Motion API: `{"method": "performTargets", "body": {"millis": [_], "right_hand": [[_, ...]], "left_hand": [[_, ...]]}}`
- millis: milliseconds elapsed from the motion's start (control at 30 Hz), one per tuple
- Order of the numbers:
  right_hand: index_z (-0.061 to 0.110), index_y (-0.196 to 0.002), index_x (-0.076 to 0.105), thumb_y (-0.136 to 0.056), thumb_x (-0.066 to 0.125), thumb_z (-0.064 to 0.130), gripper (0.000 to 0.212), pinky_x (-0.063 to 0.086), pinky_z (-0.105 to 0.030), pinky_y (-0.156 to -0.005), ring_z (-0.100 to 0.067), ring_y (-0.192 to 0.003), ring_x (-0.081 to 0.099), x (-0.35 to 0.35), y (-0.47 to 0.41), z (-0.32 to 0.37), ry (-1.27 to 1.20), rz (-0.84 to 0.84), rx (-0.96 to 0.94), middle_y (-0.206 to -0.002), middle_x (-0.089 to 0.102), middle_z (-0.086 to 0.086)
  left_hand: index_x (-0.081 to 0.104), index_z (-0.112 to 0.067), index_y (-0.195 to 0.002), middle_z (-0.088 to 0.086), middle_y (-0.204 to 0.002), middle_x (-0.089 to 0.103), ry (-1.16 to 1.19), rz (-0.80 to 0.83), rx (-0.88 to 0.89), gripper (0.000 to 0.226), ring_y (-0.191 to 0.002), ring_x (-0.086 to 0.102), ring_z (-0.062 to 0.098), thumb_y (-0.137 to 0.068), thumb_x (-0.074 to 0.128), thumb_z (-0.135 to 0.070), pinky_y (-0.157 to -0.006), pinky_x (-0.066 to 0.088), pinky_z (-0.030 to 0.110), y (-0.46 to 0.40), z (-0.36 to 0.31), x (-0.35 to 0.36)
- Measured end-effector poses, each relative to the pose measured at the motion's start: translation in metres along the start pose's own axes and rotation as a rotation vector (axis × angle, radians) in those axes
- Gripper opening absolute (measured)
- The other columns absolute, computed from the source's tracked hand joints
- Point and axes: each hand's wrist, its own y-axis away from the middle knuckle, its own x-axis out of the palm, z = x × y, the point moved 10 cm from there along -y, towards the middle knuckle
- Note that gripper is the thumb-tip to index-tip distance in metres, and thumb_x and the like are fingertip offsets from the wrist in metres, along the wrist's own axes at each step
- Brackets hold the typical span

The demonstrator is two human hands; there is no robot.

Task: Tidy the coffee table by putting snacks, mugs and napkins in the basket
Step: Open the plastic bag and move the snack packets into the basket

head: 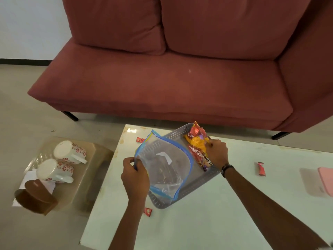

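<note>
- The desk (216,204) carries your landmark, the grey basket (201,179); work everything toward it.
- Your left hand (134,175) pinches the blue-edged zip bag (165,163), which drapes over the basket's near-left side; lower it flat inside so it stops covering the rim.
- Your right hand (217,153) grips the red snack packet (198,139), already within the basket's far-right corner; ease it down beside the bag.
- Small red sweets (261,169) lie right of the basket, for later.
</note>
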Motion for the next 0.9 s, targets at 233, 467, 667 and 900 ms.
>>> {"method": "performTargets", "body": {"millis": [233,467,667,900], "right_hand": [[-0.009,-0.083,0.066,-0.093,0.047,0.009,0.028,0.03,-0.029,-0.062,-0.038,-0.08,0.058,0.059,-0.007,-0.029,-0.137,0.035,0.094,-0.09,0.068,-0.029],[-0.004,-0.087,0.063,-0.091,0.044,0.004,0.022,0.02,-0.018,-0.048,-0.022,-0.074,0.043,0.061,0.0,-0.031,-0.168,0.009,0.124,-0.085,0.063,-0.024],[0.002,-0.121,0.057,-0.092,0.046,0.015,0.034,0.033,-0.003,-0.056,-0.021,-0.088,0.059,0.032,0.029,-0.023,-0.343,-0.041,0.099,-0.11,0.067,-0.013],[0.025,-0.145,0.011,-0.053,0.087,0.043,0.121,0.023,-0.001,-0.104,0.002,-0.135,0.028,0.021,0.157,0.034,-0.575,0.4,-0.224,-0.15,0.023,0.015]], "left_hand": [[0.051,-0.004,-0.111,0.009,-0.084,0.06,0.03,-0.007,-0.012,0.031,-0.07,0.056,0.02,-0.094,0.044,-0.029,-0.07,0.051,0.034,0.0,0.009,0.006],[0.05,-0.005,-0.111,0.008,-0.082,0.059,0.04,-0.014,-0.022,0.03,-0.067,0.056,0.018,-0.094,0.044,-0.029,-0.07,0.05,0.032,0.001,0.01,0.006],[0.049,-0.005,-0.111,0.009,-0.09,0.057,0.079,0.001,-0.081,0.027,-0.068,0.054,0.012,-0.097,0.039,-0.025,-0.06,0.046,0.022,0.001,0.008,0.003],[0.049,-0.005,-0.099,0.027,-0.08,0.051,0.347,0.048,-0.351,0.022,-0.063,0.046,0.027,-0.097,0.036,-0.022,-0.066,0.045,0.042,0.016,-0.003,0.002]]}}
